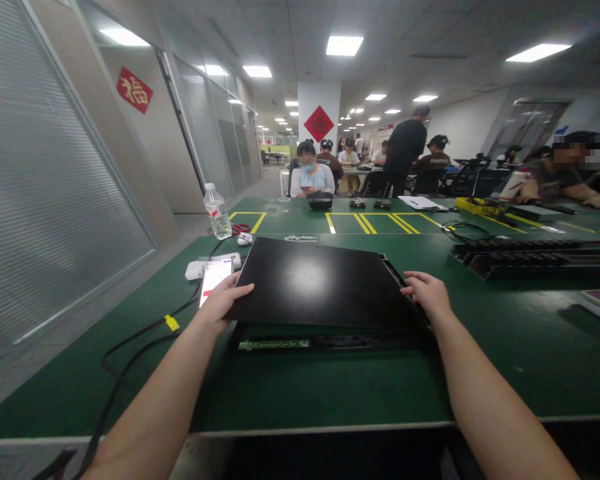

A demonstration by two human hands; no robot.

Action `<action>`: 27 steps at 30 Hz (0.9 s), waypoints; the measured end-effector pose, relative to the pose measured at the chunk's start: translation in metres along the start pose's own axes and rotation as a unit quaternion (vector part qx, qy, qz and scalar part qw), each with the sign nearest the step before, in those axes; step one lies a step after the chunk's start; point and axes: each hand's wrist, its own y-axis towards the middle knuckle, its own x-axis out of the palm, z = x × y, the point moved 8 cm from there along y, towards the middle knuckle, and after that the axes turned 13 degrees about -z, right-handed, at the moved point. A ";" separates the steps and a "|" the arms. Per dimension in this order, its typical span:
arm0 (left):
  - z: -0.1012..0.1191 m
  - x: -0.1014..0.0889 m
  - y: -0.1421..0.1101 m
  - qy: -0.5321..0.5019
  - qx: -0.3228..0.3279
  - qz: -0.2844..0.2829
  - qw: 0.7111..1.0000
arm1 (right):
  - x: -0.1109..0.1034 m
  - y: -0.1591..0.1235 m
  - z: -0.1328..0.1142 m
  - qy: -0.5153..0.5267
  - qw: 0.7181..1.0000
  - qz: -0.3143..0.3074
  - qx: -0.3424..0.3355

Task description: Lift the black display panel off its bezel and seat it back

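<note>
Black panel (320,293) gleams (central glare) — left hand (223,299) gripping it, right hand (429,297) hold unclear.

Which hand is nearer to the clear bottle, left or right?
Left. The left hand holds the left edge of the black panel, with the clear bottle standing beyond it; the right hand is by the panel's opposite side, farther away.

black panel (310,283): flat, rectangular, glossy, askew over a dark frame (370,341); frame rests on green table (330,393), near and right edges exposed; green circuit strip (275,345) at near left
</note>
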 end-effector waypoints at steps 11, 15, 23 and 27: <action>-0.007 0.021 -0.008 -0.009 -0.029 0.016 0.999 | -0.010 0.005 0.009 -0.029 0.999 0.013 0.016; -0.006 0.025 -0.012 -0.004 -0.040 0.015 0.999 | -0.013 0.007 0.013 -0.027 0.999 0.023 0.025; -0.009 0.022 -0.008 -0.003 -0.034 0.003 0.999 | -0.013 0.007 0.013 -0.038 0.999 0.020 0.029; -0.011 0.023 -0.008 0.000 -0.045 -0.002 0.999 | -0.014 0.006 0.013 -0.052 0.998 0.024 0.038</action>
